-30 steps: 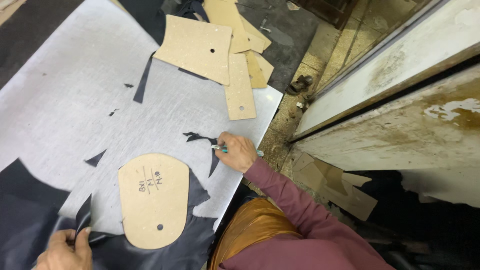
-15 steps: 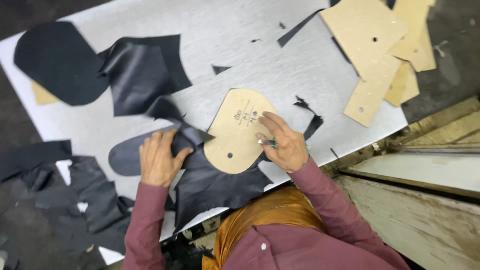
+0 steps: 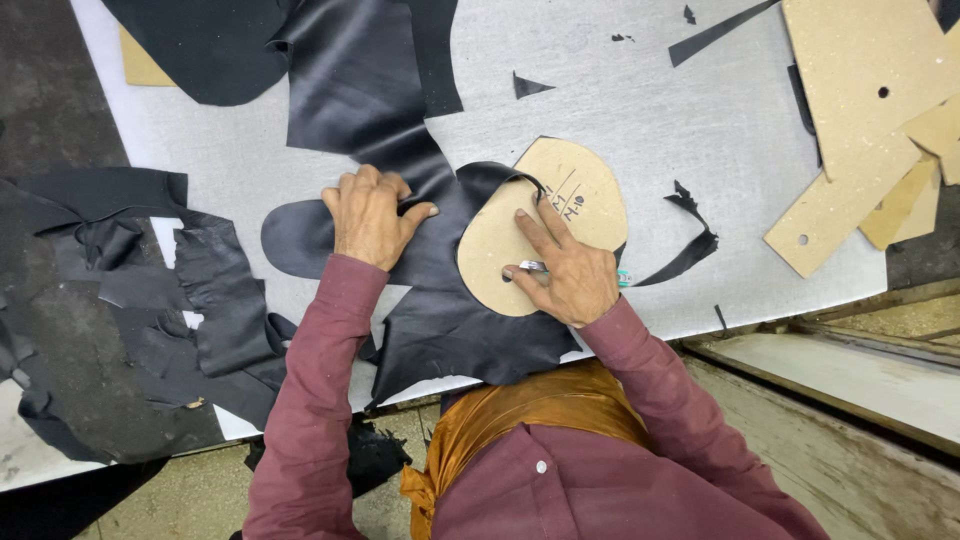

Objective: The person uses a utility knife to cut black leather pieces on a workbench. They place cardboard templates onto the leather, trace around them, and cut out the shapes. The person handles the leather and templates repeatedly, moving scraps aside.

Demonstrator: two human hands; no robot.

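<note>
**Cutting table, overhead view: two hands on dark leather and a card pattern**

Item 1. Left hand (image 3: 372,215): lies palm down on the black leather sheet (image 3: 440,320), fingers curled and bunched, thumb spread toward 3 o'clock. It presses on the leather rather than closing around anything.

Item 2. Right hand (image 3: 560,270): rests on the rounded cardboard pattern (image 3: 545,210), index finger stretched toward 11 o'clock and flat on the card. The other fingers are folded around a small metal tool (image 3: 535,267); only a short bright stub shows at the hand's 9 o'clock, with a greenish end at its 3 o'clock. Its blade or tip cannot be made out.

Item 3. The pattern lies on top of the leather at centre frame, at 3 o'clock from the left hand. Its lower edge is covered by the right hand.

Item 4. Grey worktop (image 3: 640,110): cut off at the top and both sides.

Item 5. Further card templates (image 3: 850,100), stacked at 2 o'clock, run out of frame, so the count is uncertain.

Item 6. Leather offcuts (image 3: 150,290), heaped at 9 o'clock, shapes indistinct.

Item 7. Thin curled leather strip (image 3: 690,245), just at 3 o'clock from the pattern.
</note>
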